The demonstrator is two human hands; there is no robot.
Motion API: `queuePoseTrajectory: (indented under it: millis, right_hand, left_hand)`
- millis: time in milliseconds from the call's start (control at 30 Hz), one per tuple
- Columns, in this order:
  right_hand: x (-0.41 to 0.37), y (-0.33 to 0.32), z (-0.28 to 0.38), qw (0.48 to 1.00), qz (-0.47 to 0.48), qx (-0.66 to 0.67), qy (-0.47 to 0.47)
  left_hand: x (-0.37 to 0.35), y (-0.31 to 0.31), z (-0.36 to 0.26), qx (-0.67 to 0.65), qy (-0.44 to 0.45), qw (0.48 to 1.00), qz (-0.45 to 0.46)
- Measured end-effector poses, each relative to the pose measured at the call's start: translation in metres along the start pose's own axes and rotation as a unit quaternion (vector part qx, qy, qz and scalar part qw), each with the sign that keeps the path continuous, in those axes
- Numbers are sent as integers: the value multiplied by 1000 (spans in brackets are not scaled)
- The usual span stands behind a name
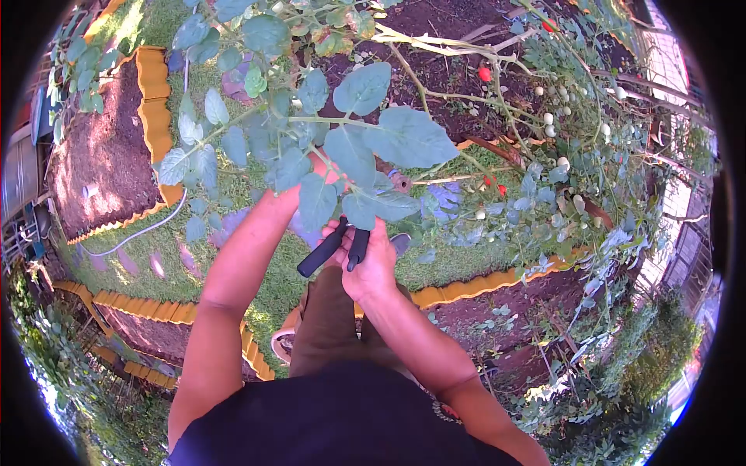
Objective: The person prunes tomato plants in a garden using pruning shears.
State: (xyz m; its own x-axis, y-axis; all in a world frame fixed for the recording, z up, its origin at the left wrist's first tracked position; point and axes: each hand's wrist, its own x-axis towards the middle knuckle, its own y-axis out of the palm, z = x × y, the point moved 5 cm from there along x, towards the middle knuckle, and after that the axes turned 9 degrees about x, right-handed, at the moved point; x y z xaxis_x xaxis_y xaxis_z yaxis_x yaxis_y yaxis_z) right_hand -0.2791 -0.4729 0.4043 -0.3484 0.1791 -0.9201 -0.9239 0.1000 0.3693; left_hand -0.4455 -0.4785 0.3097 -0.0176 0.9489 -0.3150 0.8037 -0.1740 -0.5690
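My right hand (373,268) is closed around a pair of pruning shears (323,248). Their two black handles are spread apart, and the blades are hidden under tomato leaves. My left hand (320,169) reaches up into the tomato plant (409,140), where broad green leaves cover most of its fingers. Leafy stems cross just above both hands, right over the shears.
Ripe red tomatoes (485,74) and several pale ones (549,124) hang on the vines at right. Yellow scalloped edging (154,101) borders the soil beds. A thin hose (148,233) lies on the grass at left. A rounded pot rim (280,348) stands beside my legs.
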Motion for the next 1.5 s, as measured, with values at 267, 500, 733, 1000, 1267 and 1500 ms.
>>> queuePoseTrajectory:
  millis: [267,500,733,1000,1267,1500]
  right_hand:
    - [-6,-7,6,999,0,-43,-1]
    - [-57,-22,-19,992,36,-79,94]
    - [-93,-71,-27,983,46,-113,139]
    - [-103,-139,-3,980,30,-142,133]
    - [-103,-173,35,978,1,-200,65]
    - [-90,-240,57,911,26,-408,-48]
  left_hand:
    - [12,-13,-12,162,-110,977,-79]
    - [73,-29,22,117,-291,935,-164]
    - [111,-59,14,120,-196,949,-216]
    - [3,-54,-53,-149,-159,948,-233]
    - [-141,109,-93,-282,-338,871,-217]
    - [-177,232,-163,-17,-267,961,69]
